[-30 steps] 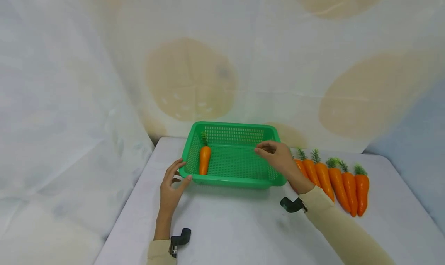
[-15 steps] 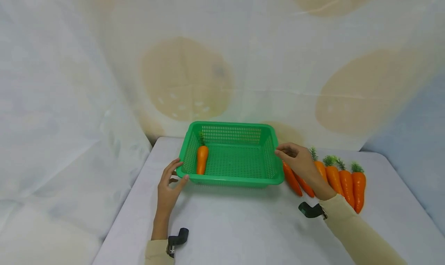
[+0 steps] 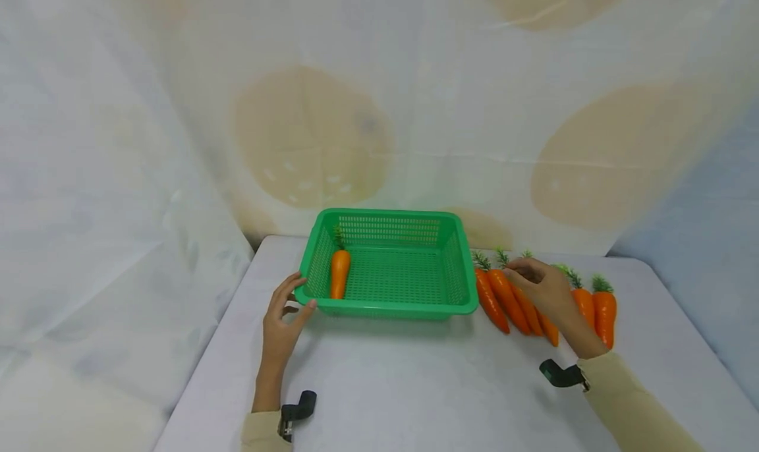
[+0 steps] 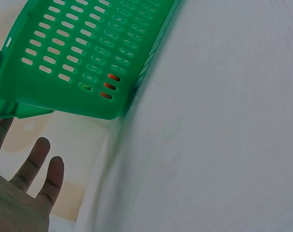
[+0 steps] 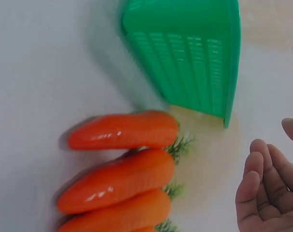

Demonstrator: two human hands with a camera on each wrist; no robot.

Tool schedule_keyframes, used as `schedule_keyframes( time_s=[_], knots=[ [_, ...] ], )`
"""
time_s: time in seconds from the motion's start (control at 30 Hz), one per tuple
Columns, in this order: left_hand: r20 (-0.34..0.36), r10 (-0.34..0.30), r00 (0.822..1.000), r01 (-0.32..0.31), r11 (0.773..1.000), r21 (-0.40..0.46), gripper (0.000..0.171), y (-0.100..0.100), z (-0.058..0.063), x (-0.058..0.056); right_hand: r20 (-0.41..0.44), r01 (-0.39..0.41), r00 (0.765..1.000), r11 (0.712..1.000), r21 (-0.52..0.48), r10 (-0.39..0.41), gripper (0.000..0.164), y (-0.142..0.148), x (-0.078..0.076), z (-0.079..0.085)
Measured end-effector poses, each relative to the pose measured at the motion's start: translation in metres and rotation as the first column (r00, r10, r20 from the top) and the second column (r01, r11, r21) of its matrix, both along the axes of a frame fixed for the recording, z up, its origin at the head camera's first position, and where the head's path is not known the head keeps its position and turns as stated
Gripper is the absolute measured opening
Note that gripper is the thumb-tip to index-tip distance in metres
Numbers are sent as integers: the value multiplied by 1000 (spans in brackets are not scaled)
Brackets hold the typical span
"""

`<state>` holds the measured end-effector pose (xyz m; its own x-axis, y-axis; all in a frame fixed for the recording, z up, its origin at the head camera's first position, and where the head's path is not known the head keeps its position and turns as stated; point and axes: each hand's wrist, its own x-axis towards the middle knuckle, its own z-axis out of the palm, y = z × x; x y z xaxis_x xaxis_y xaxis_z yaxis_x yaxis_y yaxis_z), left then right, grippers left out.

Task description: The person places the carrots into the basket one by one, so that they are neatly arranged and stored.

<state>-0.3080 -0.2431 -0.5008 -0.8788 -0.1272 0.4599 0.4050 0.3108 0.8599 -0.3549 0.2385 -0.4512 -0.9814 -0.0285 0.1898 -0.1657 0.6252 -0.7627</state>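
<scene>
A green slotted plastic basket (image 3: 388, 305) stands on the table, with one orange carrot (image 3: 340, 274) lying inside along its left end. My left hand (image 3: 281, 327) holds the basket's front left corner between thumb and fingers. In the left wrist view, two of its fingers (image 4: 53, 181) spread away from the basket. To the right of the basket, several carrots (image 3: 489, 300) with green tops lie side by side in a row. Over the middle of that row hovers my right hand (image 3: 548, 290), fingers loosely bent and holding nothing. It hides parts of the carrots beneath.
A white cloth covers the table (image 3: 415, 386). Behind it hangs a pale backdrop (image 3: 450, 109) with tan round patches, close to the basket's back side. Small black cameras (image 3: 560, 374) sit on both wrists.
My right hand has moved from above the basket's right side rightward to over the carrot row, uncovering the carrots nearest the basket. The left hand stays at the basket's corner.
</scene>
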Motion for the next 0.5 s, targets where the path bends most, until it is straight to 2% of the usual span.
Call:
schedule_keyframes(
  time_s=[0.17,0.4,0.5],
  knots=[
    [-4,-1,1000,1,1000,-1,49,0,0,-1,48,57,997,998,3,-57,53,15,8,-4],
    [6,-2,1000,2,1000,4,49,0,-1,-1,10,109,994,992,58,-110,50,38,14,-12],
    [6,8,1000,-8,1000,-8,49,-4,-9,-5,5,134,991,988,78,-135,51,47,15,-17]
  ],
)
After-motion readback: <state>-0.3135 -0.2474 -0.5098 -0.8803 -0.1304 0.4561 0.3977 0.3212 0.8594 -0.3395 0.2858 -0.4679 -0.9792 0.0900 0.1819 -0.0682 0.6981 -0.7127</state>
